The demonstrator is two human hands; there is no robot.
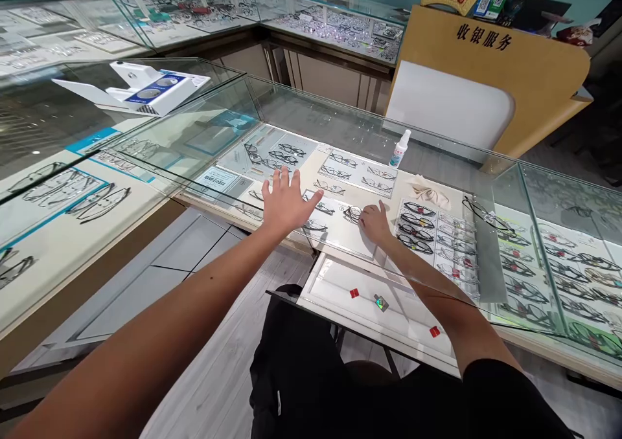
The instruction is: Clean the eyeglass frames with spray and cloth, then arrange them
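My left hand (286, 202) is spread open, palm down, above the glass display case, with several eyeglasses lying around and under it. Beside its thumb, a dark pair of glasses (317, 226) lies on a white board (340, 237). On the same board, my right hand (375, 223) has its fingers closed at the edge of a dark-framed pair of eyeglasses (352, 214). Just behind the hands is another white board with several glasses (335, 173). To the right of my right hand stands a tray with rows of eyeglasses (416, 222).
A white spray bottle (400, 149) stands behind the boards, and a beige cloth (428, 191) lies crumpled near the tray. Glass panels (534, 232) edge the case. Below, an open drawer (330, 283) juts out over my lap. An opened white box (160, 92) rests on the left counter.
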